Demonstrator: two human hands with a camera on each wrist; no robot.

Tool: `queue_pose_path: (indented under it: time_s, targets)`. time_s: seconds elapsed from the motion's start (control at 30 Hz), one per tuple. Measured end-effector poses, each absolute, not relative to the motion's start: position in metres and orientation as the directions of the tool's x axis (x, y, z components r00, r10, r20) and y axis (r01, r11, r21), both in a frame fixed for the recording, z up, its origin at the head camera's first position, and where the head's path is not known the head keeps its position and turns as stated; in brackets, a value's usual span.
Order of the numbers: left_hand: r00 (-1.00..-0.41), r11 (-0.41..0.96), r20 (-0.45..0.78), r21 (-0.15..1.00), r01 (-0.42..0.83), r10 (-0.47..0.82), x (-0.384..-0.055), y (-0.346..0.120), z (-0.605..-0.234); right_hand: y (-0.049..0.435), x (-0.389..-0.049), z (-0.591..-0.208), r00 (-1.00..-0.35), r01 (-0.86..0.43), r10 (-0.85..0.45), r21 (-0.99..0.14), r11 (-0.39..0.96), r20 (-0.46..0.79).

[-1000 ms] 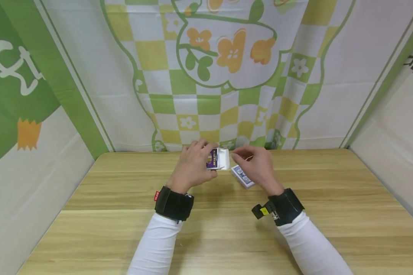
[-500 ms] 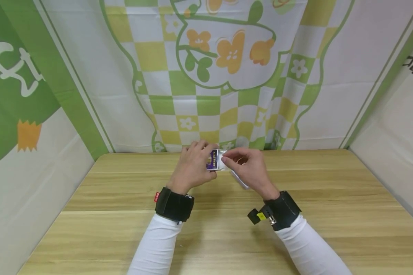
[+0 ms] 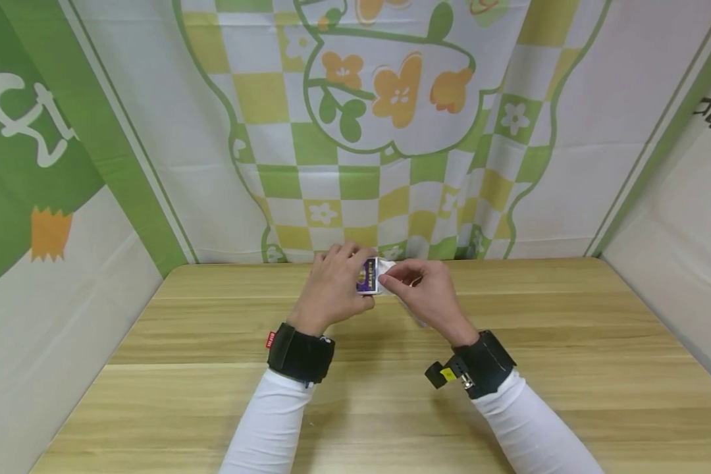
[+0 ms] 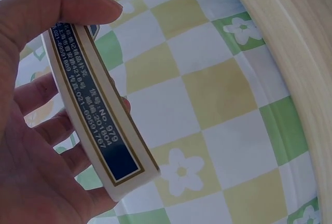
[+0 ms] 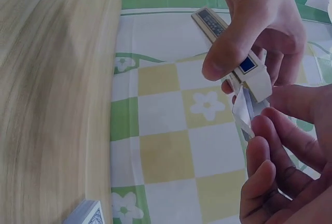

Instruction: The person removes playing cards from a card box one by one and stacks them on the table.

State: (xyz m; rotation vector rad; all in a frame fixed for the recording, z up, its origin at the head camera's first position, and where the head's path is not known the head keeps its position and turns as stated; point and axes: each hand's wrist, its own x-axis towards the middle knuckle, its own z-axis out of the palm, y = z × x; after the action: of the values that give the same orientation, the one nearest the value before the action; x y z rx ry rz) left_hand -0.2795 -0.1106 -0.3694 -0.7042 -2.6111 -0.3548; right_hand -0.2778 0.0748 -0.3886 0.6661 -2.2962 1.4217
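My left hand [image 3: 334,289] grips a playing-card box [image 3: 367,276], held sideways just above the table's far side. Its dark blue and gold narrow side [image 4: 98,110] carries white print and shows in the left wrist view, with the thumb on one side and the fingers behind. The box's end is open toward the right, with white flaps [image 5: 243,111] standing out. My right hand [image 3: 429,293] pinches at these flaps with thumb and fingertips. Beneath the right hand lies a deck of blue-backed playing cards [image 5: 89,213], mostly hidden by that hand in the head view.
The wooden table [image 3: 213,395] ends at a hanging cloth [image 3: 338,178] with green and yellow checks, close behind both hands. Cloth walls also stand at left and right. Each wrist wears a black band [image 3: 301,353].
My right hand has moved left from above the deck to the box's open end, and its fingers now meet the flaps. The left hand holds the box in the same place.
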Motion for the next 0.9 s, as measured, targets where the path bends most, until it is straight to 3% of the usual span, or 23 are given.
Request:
queue_pose_path:
  time_s: [0.2,0.43,0.9]
  targets:
    - [-0.783,0.833,0.449,0.136,0.536,0.43,-0.2786,-0.1094,-0.369,0.0758,-0.2782,-0.3903,-0.861,-0.504,-0.186,-0.744,0.439,0.474]
    - [-0.782,0.83,0.446,0.14,0.541,0.435,-0.2783,-0.108,-0.3693,0.0769,-0.2779,-0.39,-0.914,-0.404,-0.15,-0.827,0.391,0.376]
    - [-0.773,0.83,0.452,0.117,0.546,0.445,-0.2785,-0.1084,-0.3698,0.0751,-0.281,-0.394,-0.913,-0.405,-0.147,-0.803,0.438,0.38]
